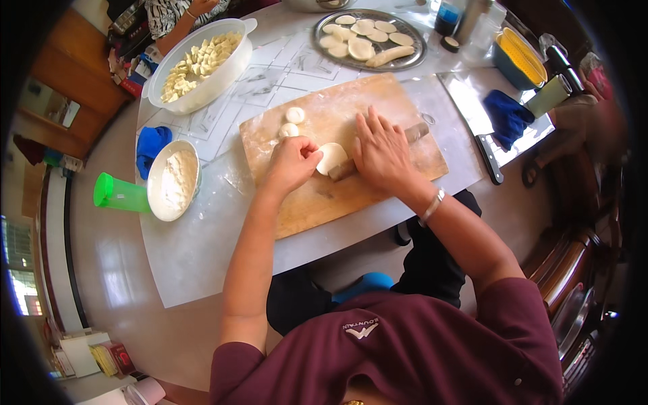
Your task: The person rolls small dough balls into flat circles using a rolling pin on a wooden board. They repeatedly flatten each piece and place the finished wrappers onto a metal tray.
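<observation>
On the floured wooden board [304, 210], my left hand [296, 164] pinches the left edge of a round dough wrapper [331, 157] between thumb and fingers. My right hand [382, 149] lies with its palm on a wooden rolling pin [344, 170], fingers stretched out. The pin's near end touches the wrapper's lower right edge, and its far end shows beyond my fingers. Two small dough pieces, one [295, 116] above the other [288, 130], rest just beyond my left hand.
A bowl of flour [177, 179] and a green cup [119, 192] are at left. Behind stand a plastic basin of dumplings [240, 58] and a metal tray [324, 48] with wrappers. A knife [488, 157] lies at right by a blue cloth [506, 119]. Another person's arm [174, 38] is at upper left.
</observation>
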The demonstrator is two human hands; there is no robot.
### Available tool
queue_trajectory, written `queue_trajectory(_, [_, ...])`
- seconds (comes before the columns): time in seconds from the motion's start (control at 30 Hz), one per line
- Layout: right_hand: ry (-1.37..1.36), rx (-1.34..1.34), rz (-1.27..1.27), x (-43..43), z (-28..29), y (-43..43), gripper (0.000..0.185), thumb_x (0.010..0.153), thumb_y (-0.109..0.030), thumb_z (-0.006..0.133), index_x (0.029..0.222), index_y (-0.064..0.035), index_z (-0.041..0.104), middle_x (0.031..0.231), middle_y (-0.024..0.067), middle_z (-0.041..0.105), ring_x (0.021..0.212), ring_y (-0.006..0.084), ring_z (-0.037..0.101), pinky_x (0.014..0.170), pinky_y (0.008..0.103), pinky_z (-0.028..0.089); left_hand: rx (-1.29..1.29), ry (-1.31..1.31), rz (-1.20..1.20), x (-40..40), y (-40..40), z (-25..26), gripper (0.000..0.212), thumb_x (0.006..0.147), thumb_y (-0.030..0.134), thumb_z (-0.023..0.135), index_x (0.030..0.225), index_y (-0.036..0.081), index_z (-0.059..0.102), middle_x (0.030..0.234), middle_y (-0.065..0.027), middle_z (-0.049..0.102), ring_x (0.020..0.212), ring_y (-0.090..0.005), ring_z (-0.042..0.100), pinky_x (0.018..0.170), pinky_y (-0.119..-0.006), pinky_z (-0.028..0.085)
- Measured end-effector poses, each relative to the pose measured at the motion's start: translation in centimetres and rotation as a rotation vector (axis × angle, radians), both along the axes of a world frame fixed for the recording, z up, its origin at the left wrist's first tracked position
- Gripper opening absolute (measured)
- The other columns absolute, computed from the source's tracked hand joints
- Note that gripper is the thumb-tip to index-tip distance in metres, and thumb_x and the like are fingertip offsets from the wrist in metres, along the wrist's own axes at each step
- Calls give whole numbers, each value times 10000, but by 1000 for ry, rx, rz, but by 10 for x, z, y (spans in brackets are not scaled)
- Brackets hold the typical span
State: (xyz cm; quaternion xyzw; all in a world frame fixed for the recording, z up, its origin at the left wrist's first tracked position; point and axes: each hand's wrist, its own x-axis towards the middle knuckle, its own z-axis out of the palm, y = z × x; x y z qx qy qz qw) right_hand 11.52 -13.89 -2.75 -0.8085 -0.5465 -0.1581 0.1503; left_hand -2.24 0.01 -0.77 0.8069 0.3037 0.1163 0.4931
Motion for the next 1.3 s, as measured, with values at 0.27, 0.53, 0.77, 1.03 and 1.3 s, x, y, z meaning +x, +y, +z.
queue_trajectory(0.27, [129, -144, -36, 24, 19, 67, 477, 828, -210, 435, 1245, 22, 449, 1328, 271, 384, 1202, 359, 416, 979, 439, 338, 43, -22, 14, 3, 15, -6, 54, 800, 28, 585, 785, -12, 617, 672, 8, 585, 543, -22, 462, 485, -196, 374])
queue_trajectory(0.53, [48, -21, -28, -10, 9, 3, 461, 845, -209, 441, 1253, 4, 454, 1304, 264, 418, 1199, 350, 421, 936, 446, 355, -218, -15, 75, -15, 0, 6, 99, 790, 71, 590, 815, -20, 619, 671, -65, 621, 547, -113, 562, 539, -268, 461])
queue_trajectory(0.77, [43, -120, -47, 23, 11, 67, 468, 836, -220, 451, 1249, -1, 451, 1313, 255, 410, 1223, 338, 399, 939, 445, 361, 57, -62, 37, 5, 14, -8, 114, 787, 92, 592, 738, -3, 631, 619, -58, 607, 560, -116, 556, 532, -268, 436])
queue_trajectory(1.03, [64, -29, 36, -19, 18, -16, 437, 865, -246, 449, 1219, 10, 465, 1306, 238, 419, 1193, 314, 416, 968, 418, 317, -374, -64, 94, -16, -6, 0, 134, 829, 72, 560, 926, -20, 578, 720, -47, 608, 558, -79, 567, 434, -192, 410])
queue_trajectory(1.3, [103, -159, -39, 20, 18, 54, 482, 841, -240, 462, 1258, 1, 444, 1348, 245, 368, 1235, 319, 382, 973, 434, 324, 143, -29, 90, 9, 3, -5, 103, 790, 80, 611, 784, -22, 621, 637, -30, 593, 539, -76, 530, 494, -228, 423])
